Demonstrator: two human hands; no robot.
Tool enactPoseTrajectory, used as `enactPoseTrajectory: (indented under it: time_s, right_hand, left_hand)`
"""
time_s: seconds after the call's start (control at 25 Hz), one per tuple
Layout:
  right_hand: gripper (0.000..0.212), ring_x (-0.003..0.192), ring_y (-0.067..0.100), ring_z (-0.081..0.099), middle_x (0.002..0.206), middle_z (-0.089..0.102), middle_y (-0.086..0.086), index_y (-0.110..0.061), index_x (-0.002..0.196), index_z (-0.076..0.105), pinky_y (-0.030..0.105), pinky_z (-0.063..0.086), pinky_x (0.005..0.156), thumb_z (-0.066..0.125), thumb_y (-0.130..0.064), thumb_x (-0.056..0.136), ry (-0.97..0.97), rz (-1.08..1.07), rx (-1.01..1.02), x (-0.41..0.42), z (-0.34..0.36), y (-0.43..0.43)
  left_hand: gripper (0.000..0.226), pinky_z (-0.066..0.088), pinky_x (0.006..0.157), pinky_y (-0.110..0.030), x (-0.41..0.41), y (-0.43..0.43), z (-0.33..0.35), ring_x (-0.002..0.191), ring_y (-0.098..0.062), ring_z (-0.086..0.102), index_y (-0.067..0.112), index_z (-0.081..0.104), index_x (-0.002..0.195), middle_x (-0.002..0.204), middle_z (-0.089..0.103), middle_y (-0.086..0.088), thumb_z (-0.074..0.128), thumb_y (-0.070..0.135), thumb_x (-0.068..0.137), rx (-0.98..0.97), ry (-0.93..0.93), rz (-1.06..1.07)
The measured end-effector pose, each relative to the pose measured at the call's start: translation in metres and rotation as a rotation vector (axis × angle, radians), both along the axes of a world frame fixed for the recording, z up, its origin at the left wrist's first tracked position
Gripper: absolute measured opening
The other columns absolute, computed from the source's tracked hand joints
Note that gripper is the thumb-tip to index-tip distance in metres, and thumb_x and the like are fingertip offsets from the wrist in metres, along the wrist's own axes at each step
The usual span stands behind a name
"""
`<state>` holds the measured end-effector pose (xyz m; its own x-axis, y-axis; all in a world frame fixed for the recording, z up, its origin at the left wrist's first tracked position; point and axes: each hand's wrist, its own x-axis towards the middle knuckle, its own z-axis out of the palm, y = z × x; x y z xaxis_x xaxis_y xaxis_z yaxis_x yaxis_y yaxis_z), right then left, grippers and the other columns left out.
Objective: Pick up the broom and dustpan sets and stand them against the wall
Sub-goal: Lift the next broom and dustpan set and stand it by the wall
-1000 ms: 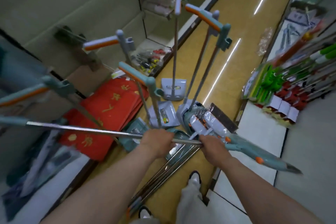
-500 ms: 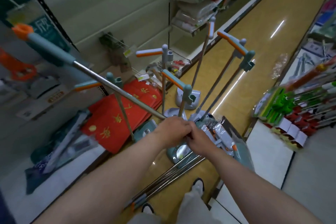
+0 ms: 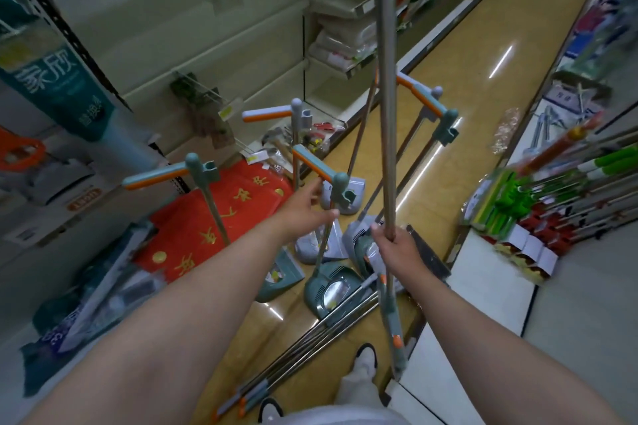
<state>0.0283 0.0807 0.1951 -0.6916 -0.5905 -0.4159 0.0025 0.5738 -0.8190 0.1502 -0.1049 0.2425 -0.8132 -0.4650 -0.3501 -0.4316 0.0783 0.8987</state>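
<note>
The right hand (image 3: 397, 248) grips a broom pole (image 3: 386, 114) upright, probably so it can be stood beside its mates. The left hand (image 3: 303, 210), fingers spread and empty, reaches toward a standing dustpan handle (image 3: 316, 164) at the left edge of the floor (image 3: 483, 45), below the shelving wall (image 3: 224, 28).

Silver broom pole (image 3: 386, 114), teal grip at top, upright in the right hand (image 3: 397, 247). Beyond it, several standing dustpans (image 3: 340, 183) on thin metal stems with teal-and-orange crossbar handles. Flat on the floor (image 3: 483, 45), a bundle of loose poles (image 3: 310, 348) beside a teal dustpan head (image 3: 328, 290).
</note>
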Motion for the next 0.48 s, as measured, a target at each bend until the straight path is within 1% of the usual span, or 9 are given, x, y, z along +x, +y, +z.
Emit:
enactPoseTrajectory:
  time_s: [0.04,0.08,0.12,0.2,0.28,0.36,0.4,0.44,0.48]
  right_hand:
    - [0.037,0.067,0.019,0.048,0.071,0.047,0.009,-0.016,0.077,0.049,0.033,0.039,0.069,0.051,-0.044,0.101,-0.021,-0.019,-0.002,-0.004,0.002,0.001]
    - [0.038,0.069,0.02,0.051,0.073,0.05,0.009,-0.015,0.077,0.05,0.034,0.041,0.072,0.051,-0.045,0.101,-0.045,-0.033,0.003,-0.006,0.003,0.002]
    - [0.039,0.072,0.02,0.055,0.075,0.055,0.007,-0.015,0.077,0.053,0.035,0.043,0.075,0.051,-0.046,0.101,-0.066,-0.044,0.016,-0.007,0.004,0.004]
    - [0.036,0.081,0.018,0.059,0.082,0.061,0.002,-0.018,0.083,0.059,0.036,0.047,0.081,0.051,-0.048,0.1,-0.094,-0.06,0.031,-0.008,0.003,0.008]
    - [0.035,0.089,0.019,0.062,0.09,0.066,0.001,-0.019,0.09,0.063,0.037,0.047,0.084,0.053,-0.05,0.099,-0.104,-0.078,0.039,-0.008,0.002,0.009]
    - [0.035,0.088,0.02,0.062,0.088,0.067,0.002,-0.017,0.088,0.064,0.035,0.047,0.078,0.054,-0.049,0.098,-0.104,-0.13,0.01,-0.008,0.005,0.008]
    - [0.035,0.086,0.02,0.063,0.086,0.067,0.003,-0.017,0.087,0.064,0.033,0.046,0.073,0.054,-0.048,0.099,-0.106,-0.174,-0.016,-0.01,0.008,0.006]
    - [0.035,0.084,0.02,0.064,0.085,0.068,0.003,-0.016,0.088,0.065,0.031,0.045,0.07,0.055,-0.048,0.098,-0.113,-0.217,-0.039,-0.011,0.01,0.004]
    - [0.034,0.085,0.021,0.065,0.085,0.07,0.004,-0.016,0.089,0.066,0.031,0.045,0.071,0.056,-0.047,0.098,-0.122,-0.25,-0.053,-0.012,0.011,0.003]
  left_hand:
    - [0.066,0.041,0.102,-0.028,-0.011,-0.002,-0.002,0.128,-0.016,0.05,0.024,0.042,0.147,0.139,0.053,0.007,0.075,0.022,0.089,0.025,-0.026,0.017]
    - [0.068,0.038,0.107,-0.034,-0.019,-0.004,-0.006,0.136,-0.018,0.043,0.021,0.044,0.147,0.146,0.049,0.004,0.076,0.026,0.088,0.039,-0.057,0.03]
    - [0.068,0.036,0.107,-0.035,-0.026,-0.003,-0.012,0.137,-0.018,0.041,0.019,0.045,0.146,0.147,0.048,0.003,0.077,0.028,0.087,0.073,-0.087,0.039]
    - [0.066,0.035,0.106,-0.032,-0.033,0.002,-0.021,0.133,-0.014,0.042,0.015,0.049,0.143,0.139,0.051,0.003,0.079,0.026,0.085,0.098,-0.105,0.029]
    - [0.057,0.041,0.108,-0.036,-0.037,0.005,-0.029,0.131,-0.017,0.051,0.013,0.056,0.133,0.132,0.06,0.0,0.081,0.022,0.083,0.054,-0.086,-0.005]
    - [0.043,0.047,0.105,-0.039,-0.038,0.006,-0.025,0.12,-0.021,0.061,0.015,0.062,0.119,0.119,0.068,0.0,0.082,0.02,0.082,0.001,-0.071,-0.057]
    - [0.039,0.049,0.103,-0.037,-0.038,0.006,-0.02,0.117,-0.021,0.063,0.017,0.062,0.115,0.114,0.069,0.001,0.082,0.019,0.082,-0.017,-0.07,-0.073]
    - [0.036,0.049,0.101,-0.036,-0.038,0.004,-0.015,0.116,-0.021,0.063,0.018,0.062,0.113,0.112,0.069,0.002,0.081,0.019,0.083,-0.023,-0.065,-0.092]
    - [0.034,0.049,0.101,-0.036,-0.038,0.001,-0.009,0.116,-0.021,0.063,0.018,0.062,0.112,0.113,0.068,0.001,0.08,0.019,0.084,-0.026,-0.054,-0.114]
